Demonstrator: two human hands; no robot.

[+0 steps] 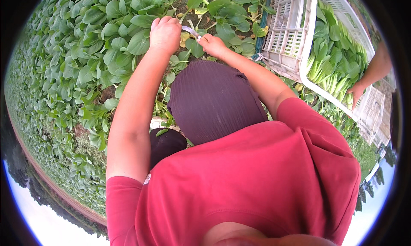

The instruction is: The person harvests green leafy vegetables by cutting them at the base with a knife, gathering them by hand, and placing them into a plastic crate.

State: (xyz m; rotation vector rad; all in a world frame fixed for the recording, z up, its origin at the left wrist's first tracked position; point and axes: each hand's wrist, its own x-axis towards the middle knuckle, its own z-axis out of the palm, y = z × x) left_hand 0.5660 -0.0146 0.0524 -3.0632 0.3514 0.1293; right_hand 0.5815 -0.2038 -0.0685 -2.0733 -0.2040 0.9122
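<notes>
Curled fingers on my left hand (165,34) sit at the edge of a dense stand of pak choi (139,42), touching leaves. Whatever is inside that fist is hidden from the camera. My right hand (212,45) grips the handle of a small sickle (190,30). Its curved metal blade points left, with the tip end reaching close to my left hand. Below the blade lie yellowed leaves (184,39) and bare soil. More pak choi plants (229,16) grow low to the right of the blade.
At the right stands a white plastic crate (305,63) filled with stacked pak choi (337,53). Another person's hand (356,92) touches the greens there. Further white crates (371,112) stand behind. My bent knee (215,98) is between my arms.
</notes>
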